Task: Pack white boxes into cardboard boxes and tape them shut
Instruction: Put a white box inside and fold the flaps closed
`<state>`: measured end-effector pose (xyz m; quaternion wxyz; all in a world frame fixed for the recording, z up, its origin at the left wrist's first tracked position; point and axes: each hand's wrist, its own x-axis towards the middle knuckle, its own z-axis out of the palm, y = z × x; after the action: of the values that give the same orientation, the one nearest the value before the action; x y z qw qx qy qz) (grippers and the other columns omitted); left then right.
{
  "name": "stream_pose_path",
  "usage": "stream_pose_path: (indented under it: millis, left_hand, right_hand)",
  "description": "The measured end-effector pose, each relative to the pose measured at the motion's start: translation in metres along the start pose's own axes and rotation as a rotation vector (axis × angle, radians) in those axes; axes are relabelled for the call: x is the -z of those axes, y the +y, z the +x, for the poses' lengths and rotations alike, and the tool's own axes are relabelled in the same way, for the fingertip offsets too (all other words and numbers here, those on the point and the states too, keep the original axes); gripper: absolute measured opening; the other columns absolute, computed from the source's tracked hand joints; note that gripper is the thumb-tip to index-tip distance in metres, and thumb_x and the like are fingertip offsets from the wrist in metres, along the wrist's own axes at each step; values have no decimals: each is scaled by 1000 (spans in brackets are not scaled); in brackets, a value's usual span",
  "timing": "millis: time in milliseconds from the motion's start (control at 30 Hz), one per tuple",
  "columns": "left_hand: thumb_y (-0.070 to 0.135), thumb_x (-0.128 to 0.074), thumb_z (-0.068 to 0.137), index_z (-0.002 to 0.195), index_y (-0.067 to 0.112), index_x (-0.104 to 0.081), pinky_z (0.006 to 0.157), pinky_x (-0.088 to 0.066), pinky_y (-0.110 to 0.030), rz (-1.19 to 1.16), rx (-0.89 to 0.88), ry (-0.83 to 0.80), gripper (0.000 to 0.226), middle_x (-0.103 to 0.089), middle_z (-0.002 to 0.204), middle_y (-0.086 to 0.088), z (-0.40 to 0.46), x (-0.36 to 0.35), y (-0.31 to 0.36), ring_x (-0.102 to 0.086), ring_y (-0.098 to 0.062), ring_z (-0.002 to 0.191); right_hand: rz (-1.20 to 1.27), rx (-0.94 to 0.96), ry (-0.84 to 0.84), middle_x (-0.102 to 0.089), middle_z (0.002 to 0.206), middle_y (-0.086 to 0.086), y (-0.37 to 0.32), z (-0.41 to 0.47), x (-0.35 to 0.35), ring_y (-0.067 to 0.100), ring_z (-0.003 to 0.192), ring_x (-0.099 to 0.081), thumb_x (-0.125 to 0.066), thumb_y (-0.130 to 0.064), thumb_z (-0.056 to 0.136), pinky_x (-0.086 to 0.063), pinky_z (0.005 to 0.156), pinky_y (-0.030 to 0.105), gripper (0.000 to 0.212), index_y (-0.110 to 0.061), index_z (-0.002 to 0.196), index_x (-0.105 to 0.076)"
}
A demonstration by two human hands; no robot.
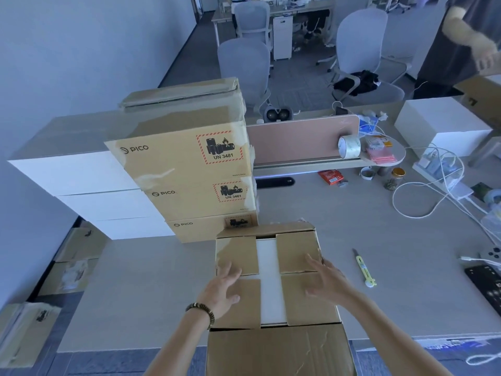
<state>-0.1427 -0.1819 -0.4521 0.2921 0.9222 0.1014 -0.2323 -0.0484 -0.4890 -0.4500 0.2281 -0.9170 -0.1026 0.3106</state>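
A cardboard box stands at the table's near edge with its flaps folded inward. Through the gap between the flaps a white box shows inside. My left hand lies flat on the left flaps, fingers spread. My right hand hovers over or presses the right flaps, fingers straight, slightly blurred. A roll of clear tape sits on the pink divider shelf at the back. A yellow utility knife lies right of the box.
Three taped PICO cartons are stacked behind the box, beside stacked white boxes. Another white box stands at the back right. Cables, jars and a phone clutter the right side. A person stands at far right.
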Motion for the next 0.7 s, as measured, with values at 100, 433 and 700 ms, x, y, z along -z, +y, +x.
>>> stream_pose_path:
  millis: [100,433,700]
  left_hand:
    - [18,-61,97,153,35,-29,123,-18,-36,-63,-39,26,66,3,162,20,-5,-5,-2,-10,-12,152]
    - [19,-64,96,150,37,-35,119,-23,-28,-102,-67,90,64,-5,160,22,-18,-19,-10,-22,-6,148]
    - [21,-67,94,130,50,-46,118,-28,-32,-189,-112,276,51,-13,163,3,-48,-35,-32,-25,-17,148]
  right_hand:
    - [7,-22,27,-16,167,2,3,-1,0,23,151,-23,-76,-47,81,-30,116,36,96,-49,155,-16]
    - [-20,-14,67,-24,164,-5,14,-13,-13,21,147,-32,-73,-56,80,-37,109,35,92,-55,153,-18]
    - [84,93,17,-42,139,-22,44,-30,-22,15,131,-48,-71,-34,88,-43,104,34,65,-56,139,-38]
